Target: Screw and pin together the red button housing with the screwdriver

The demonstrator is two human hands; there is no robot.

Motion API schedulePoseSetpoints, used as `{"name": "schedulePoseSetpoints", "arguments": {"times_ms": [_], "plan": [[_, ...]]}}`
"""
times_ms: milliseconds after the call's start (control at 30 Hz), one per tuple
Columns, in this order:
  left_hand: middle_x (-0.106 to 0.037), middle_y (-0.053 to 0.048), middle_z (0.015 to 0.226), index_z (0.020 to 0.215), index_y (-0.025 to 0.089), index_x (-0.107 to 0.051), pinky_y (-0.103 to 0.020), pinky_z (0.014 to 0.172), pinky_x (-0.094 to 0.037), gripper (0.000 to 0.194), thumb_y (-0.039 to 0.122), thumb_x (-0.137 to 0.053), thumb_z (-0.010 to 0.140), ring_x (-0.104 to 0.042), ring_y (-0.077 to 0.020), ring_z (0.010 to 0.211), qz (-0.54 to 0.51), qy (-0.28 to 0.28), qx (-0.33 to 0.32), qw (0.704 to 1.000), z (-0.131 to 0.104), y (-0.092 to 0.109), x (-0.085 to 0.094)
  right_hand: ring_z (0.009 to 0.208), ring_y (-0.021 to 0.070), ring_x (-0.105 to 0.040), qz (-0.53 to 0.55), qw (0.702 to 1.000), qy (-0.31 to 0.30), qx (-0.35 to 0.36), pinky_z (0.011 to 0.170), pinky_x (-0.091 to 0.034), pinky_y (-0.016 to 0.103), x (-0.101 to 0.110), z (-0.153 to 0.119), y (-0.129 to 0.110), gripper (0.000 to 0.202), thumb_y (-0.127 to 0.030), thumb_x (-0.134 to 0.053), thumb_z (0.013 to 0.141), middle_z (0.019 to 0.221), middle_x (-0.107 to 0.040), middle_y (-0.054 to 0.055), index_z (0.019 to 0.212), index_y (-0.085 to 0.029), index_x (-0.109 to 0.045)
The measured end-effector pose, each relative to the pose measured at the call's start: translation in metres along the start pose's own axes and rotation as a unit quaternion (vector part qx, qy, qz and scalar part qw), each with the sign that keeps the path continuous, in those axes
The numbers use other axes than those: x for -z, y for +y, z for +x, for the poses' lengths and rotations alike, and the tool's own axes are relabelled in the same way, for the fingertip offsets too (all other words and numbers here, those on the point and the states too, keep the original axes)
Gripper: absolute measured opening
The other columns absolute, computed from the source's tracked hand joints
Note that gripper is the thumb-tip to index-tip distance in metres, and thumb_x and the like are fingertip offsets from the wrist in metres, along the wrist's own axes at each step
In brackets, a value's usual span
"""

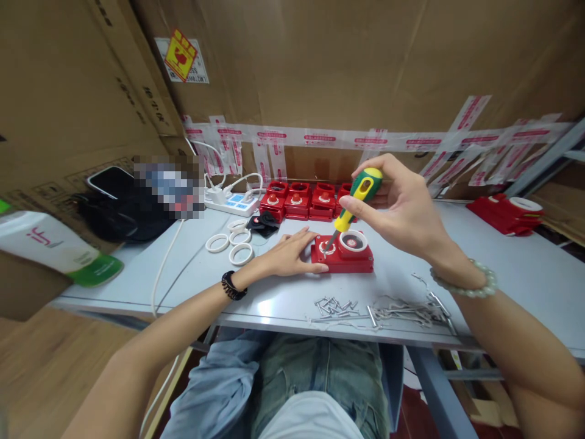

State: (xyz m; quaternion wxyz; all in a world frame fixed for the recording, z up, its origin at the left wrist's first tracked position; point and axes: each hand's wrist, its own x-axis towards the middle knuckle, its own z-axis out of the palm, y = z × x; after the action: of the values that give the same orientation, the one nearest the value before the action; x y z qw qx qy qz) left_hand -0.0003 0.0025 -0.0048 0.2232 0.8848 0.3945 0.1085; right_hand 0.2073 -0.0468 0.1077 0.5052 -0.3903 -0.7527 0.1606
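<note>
A red box (345,263) with a white ring (361,234) round a dark disc on its right half lies on the white table. My left hand (292,255) rests at the box's left end, thumb along the front edge and fingers behind, pressing on it. My right hand (393,201) is closed round the yellow and green handle of a screwdriver (361,196). The screwdriver leans, its tip down at the left part of the box's top. Nearer the front edge lie loose screws (336,306) and a heap of metal pins with thin cords (406,312).
Several red boxes (298,201) stand in a row at the back, another (505,214) at the right. White rings (241,253), a black item (265,224) and a power strip (233,202) are left of centre. A bottle (55,247) and phone (110,182) are far left.
</note>
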Motion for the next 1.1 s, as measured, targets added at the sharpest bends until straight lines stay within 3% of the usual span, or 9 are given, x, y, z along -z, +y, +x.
{"name": "schedulePoseSetpoints", "arguments": {"times_ms": [267, 1100], "plan": [[-0.035, -0.018, 0.155, 0.141, 0.022, -0.038, -0.063, 0.113, -0.026, 0.087, 0.078, -0.054, 0.077, -0.021, -0.0377, 0.149, -0.001, 0.001, -0.007, 1.0, 0.0006, -0.001, -0.0008, 0.068, 0.0174, -0.061, 0.006, 1.0, 0.0, -0.005, 0.061, -0.058, 0.036, -0.0039, 0.0023, 0.0013, 0.041, -0.05, -0.079, 0.07, 0.081, -0.06, 0.001, 0.093, -0.025, -0.057], [-0.032, -0.021, 0.156, 0.14, 0.022, -0.04, -0.065, 0.112, -0.025, 0.087, 0.078, -0.055, 0.076, -0.023, -0.0395, 0.148, 0.002, 0.005, 0.004, 1.0, 0.0005, 0.0006, -0.0011, 0.067, 0.0152, -0.061, 0.003, 0.999, -0.038, -0.005, 0.061, -0.058, 0.03, -0.0066, 0.0009, 0.0061, 0.043, -0.05, -0.078, 0.071, 0.082, -0.059, 0.0, 0.094, -0.024, -0.053]]}}
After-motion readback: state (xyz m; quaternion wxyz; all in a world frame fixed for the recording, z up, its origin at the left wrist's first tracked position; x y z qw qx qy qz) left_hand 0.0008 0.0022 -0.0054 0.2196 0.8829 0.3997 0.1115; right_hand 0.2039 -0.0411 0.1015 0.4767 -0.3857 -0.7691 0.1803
